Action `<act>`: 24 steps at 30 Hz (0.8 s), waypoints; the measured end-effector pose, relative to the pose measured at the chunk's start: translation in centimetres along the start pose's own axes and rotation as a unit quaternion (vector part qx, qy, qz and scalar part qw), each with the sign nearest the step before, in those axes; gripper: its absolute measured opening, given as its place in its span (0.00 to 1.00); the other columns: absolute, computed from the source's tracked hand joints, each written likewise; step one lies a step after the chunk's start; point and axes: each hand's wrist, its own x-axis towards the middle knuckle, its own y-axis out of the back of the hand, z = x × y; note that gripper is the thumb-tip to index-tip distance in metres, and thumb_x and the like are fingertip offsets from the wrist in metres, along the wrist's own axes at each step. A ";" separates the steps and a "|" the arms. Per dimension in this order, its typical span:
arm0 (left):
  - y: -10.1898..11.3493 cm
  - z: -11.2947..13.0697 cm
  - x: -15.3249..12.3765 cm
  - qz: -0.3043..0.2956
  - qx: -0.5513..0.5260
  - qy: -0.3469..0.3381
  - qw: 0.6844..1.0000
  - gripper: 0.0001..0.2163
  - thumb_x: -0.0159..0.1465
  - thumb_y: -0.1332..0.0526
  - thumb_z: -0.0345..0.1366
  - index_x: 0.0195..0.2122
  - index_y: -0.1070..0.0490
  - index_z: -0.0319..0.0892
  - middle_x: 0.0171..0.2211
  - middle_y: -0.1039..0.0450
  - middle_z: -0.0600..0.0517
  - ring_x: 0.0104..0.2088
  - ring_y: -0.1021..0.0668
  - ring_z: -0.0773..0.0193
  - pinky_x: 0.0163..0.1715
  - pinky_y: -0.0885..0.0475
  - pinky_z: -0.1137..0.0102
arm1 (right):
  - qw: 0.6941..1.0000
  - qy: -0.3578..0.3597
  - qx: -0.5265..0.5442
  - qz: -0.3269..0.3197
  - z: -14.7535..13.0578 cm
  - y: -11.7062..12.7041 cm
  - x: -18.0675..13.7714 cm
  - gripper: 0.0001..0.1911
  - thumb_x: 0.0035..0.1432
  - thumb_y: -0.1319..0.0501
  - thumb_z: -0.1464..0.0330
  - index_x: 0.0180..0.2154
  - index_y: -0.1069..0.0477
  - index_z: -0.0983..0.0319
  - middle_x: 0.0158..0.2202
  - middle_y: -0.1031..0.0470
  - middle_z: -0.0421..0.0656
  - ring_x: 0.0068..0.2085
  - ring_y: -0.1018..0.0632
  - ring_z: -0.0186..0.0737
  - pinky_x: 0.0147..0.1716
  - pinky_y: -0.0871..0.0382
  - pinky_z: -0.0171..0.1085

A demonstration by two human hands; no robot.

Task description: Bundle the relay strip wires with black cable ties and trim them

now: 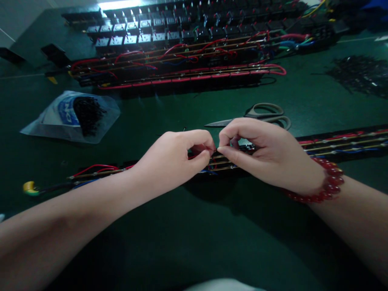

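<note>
A long black wired strip (339, 145) with red, blue and brass-coloured wires lies across the green table (194, 234) from left to right. My left hand (176, 157) and my right hand (260, 151) meet over its middle, both pinched shut on something thin there, a red wire or a black tie, which I cannot make out. The fingertips of the two hands almost touch. A red bead bracelet (321, 182) circles my right wrist. The strip's middle is hidden under my hands. A yellow-green end piece (30, 188) sits at the strip's left end.
Grey-handled scissors (257, 117) lie just behind my hands. A clear plastic bag (72, 117) of small black parts rests at the left. Several more wired socket strips (182, 60) are stacked at the back. A heap of black ties (360, 74) lies at the far right.
</note>
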 end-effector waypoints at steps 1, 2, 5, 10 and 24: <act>0.0 0.0 0.0 -0.001 -0.001 0.002 1.000 0.07 0.66 0.40 0.34 0.35 0.22 0.47 0.32 0.20 0.59 0.34 0.22 0.67 0.36 0.31 0.72 | 1.000 0.000 0.002 0.001 0.0 0.0 0.0 0.04 0.65 0.40 0.70 0.36 0.30 0.58 0.34 0.24 0.40 0.31 0.26 0.35 0.29 0.33 0.36; 0.0 0.0 0.0 -0.002 -0.002 0.004 1.000 0.07 0.66 0.41 0.34 0.35 0.22 0.47 0.32 0.20 0.59 0.34 0.22 0.67 0.36 0.31 0.72 | 1.000 -0.001 0.005 0.003 0.1 0.0 0.0 0.04 0.65 0.40 0.71 0.36 0.30 0.59 0.34 0.24 0.40 0.31 0.26 0.35 0.29 0.33 0.35; -0.1 0.0 0.0 -0.007 0.000 0.007 1.000 0.07 0.67 0.41 0.35 0.37 0.22 0.48 0.33 0.20 0.60 0.35 0.21 0.67 0.38 0.30 0.72 | 1.000 0.000 0.010 0.007 0.2 -0.1 0.0 0.03 0.65 0.39 0.72 0.36 0.30 0.59 0.34 0.25 0.40 0.31 0.26 0.35 0.28 0.33 0.35; 0.0 -0.1 0.1 -0.013 0.005 0.008 1.000 0.07 0.67 0.41 0.36 0.36 0.23 0.48 0.33 0.20 0.60 0.34 0.21 0.68 0.37 0.30 0.72 | 1.000 0.016 0.006 0.011 0.2 -0.1 0.0 0.04 0.64 0.38 0.73 0.35 0.30 0.59 0.32 0.26 0.39 0.31 0.27 0.34 0.28 0.33 0.35; 0.1 0.0 0.0 -0.014 0.040 0.011 0.999 0.06 0.65 0.40 0.34 0.32 0.25 0.46 0.28 0.24 0.61 0.27 0.26 0.71 0.28 0.35 0.75 | 0.999 -0.022 0.030 0.026 0.1 0.0 0.1 0.03 0.62 0.38 0.72 0.35 0.29 0.59 0.32 0.26 0.40 0.30 0.27 0.35 0.27 0.33 0.37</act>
